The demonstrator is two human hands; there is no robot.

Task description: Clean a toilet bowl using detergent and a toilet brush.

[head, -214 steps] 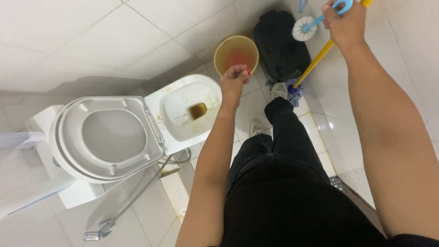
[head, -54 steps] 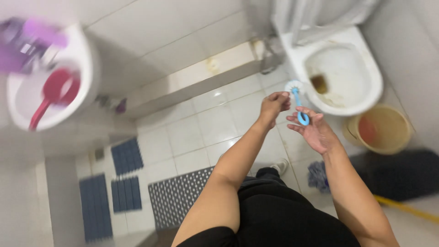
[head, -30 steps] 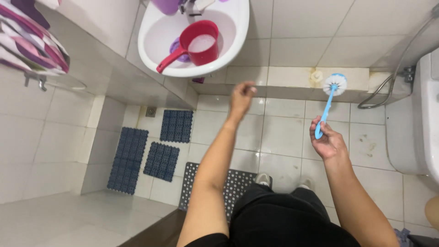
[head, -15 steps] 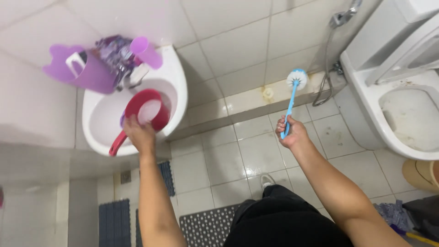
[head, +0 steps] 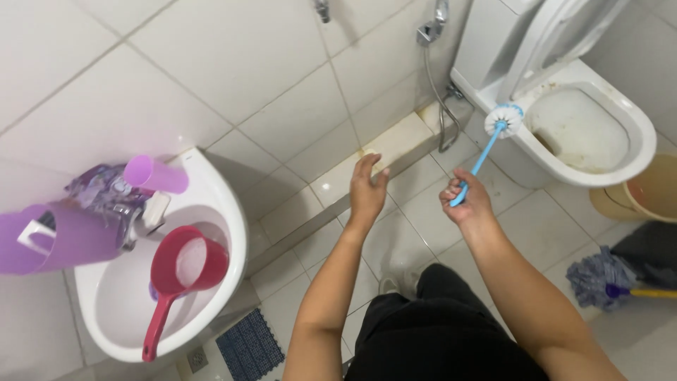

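Nearest me, right hand (head: 467,201) is closed round the blue handle of the toilet brush (head: 493,141), its white head poised just at the toilet bowl (head: 638,134) rim. Left hand (head: 367,190) is empty, fingers loosely spread, above the floor tiles. Off left, a red dipper (head: 180,279) lies in the washbasin (head: 229,212). I judge scrubbing is at hand; it needs the brush head angled down into the stained bowl.
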